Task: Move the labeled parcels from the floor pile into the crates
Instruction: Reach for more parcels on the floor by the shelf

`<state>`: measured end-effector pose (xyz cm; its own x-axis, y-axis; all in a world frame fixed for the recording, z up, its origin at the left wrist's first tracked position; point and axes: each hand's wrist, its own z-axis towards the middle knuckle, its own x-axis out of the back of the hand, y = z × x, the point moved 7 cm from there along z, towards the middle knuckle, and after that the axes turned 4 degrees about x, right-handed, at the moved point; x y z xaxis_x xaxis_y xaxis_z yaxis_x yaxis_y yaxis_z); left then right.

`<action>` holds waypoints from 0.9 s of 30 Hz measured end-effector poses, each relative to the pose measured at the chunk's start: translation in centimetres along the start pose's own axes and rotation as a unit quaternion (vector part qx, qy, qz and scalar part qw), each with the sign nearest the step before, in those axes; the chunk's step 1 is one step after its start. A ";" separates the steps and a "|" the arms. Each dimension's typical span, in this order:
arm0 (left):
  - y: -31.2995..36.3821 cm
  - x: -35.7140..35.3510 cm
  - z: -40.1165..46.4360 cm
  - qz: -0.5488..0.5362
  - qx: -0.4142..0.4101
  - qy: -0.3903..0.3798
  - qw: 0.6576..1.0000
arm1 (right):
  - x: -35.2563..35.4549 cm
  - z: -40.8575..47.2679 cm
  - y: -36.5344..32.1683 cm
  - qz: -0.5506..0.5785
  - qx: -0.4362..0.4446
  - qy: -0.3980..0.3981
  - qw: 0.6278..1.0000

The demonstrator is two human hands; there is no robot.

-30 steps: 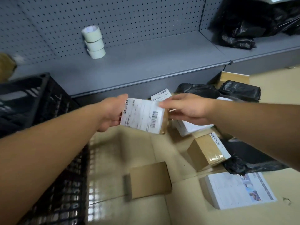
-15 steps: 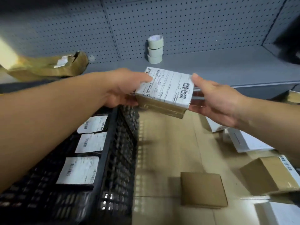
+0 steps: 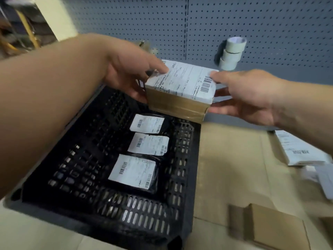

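Note:
A small brown cardboard parcel point(image 3: 180, 94) with a white barcode label on top hangs above the far right corner of the black plastic crate point(image 3: 137, 213). My left hand point(image 3: 131, 73) grips its left side, thumb on the label. My right hand point(image 3: 246, 94) holds its right side, thumb on top and fingers underneath. Inside the crate lie three black bagged parcels with white labels: a far one point(image 3: 147, 123), a middle one point(image 3: 149, 144) and a near one point(image 3: 133, 171).
Three tape rolls point(image 3: 231, 53) are stacked on the grey shelf against the pegboard. Flattened cardboard point(image 3: 230, 168) covers the floor right of the crate. White labeled parcels point(image 3: 299, 148) lie at the right edge, and a brown box point(image 3: 275, 230) sits at the bottom right.
Both hands have carried the parcel leftward from the floor pile to above the crate. My view has swung left, so the crate and its three parcels now fill the centre.

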<state>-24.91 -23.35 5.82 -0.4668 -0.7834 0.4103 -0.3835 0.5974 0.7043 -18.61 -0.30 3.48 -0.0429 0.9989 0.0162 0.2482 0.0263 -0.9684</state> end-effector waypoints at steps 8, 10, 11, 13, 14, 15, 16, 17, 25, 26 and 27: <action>-9.3 2.6 -0.5 0.066 0.131 -0.092 0.985 | -10.7 1.7 2.7 -0.172 -0.108 -0.134 0.970; -11.7 2.2 -0.5 0.089 0.171 -0.128 0.973 | -12.8 1.3 4.5 -0.215 -0.157 -0.168 0.949; -12.9 1.9 -0.4 0.106 0.191 -0.145 0.965 | -13.8 1.0 5.6 -0.225 -0.181 -0.186 0.939; -15.1 1.4 -0.4 0.137 0.226 -0.178 0.948 | -15.7 0.3 7.9 -0.228 -0.218 -0.219 0.923; -16.2 1.0 -0.3 0.152 0.239 -0.192 0.940 | -16.6 0.1 9.1 -0.224 -0.231 -0.231 0.918; -17.2 0.6 -0.3 0.164 0.250 -0.202 0.933 | -17.4 -0.1 10.3 -0.220 -0.239 -0.238 0.915; -18.2 0.2 -0.2 0.173 0.261 -0.210 0.926 | -18.1 -0.3 11.6 -0.219 -0.246 -0.244 0.912; -19.1 -0.3 -0.2 0.179 0.275 -0.218 0.919 | -18.7 -0.5 12.7 -0.222 -0.252 -0.247 0.909; -25.7 -4.1 -0.4 0.283 0.380 -0.251 0.844 | -22.6 -3.4 19.5 -0.306 -0.288 -0.288 0.860; -26.4 -4.4 -0.1 0.298 0.385 -0.250 0.837 | -22.9 -3.4 20.1 -0.314 -0.286 -0.288 0.858; -27.0 -4.5 0.1 0.308 0.388 -0.245 0.833 | -23.3 -3.4 20.6 -0.319 -0.283 -0.287 0.858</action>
<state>-12.56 -35.92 -15.14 -0.9620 -0.2370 0.1355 -0.2622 0.9403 -0.2172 -9.21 -22.88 -16.02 -0.7734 0.5964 0.2148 0.4212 0.7367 -0.5291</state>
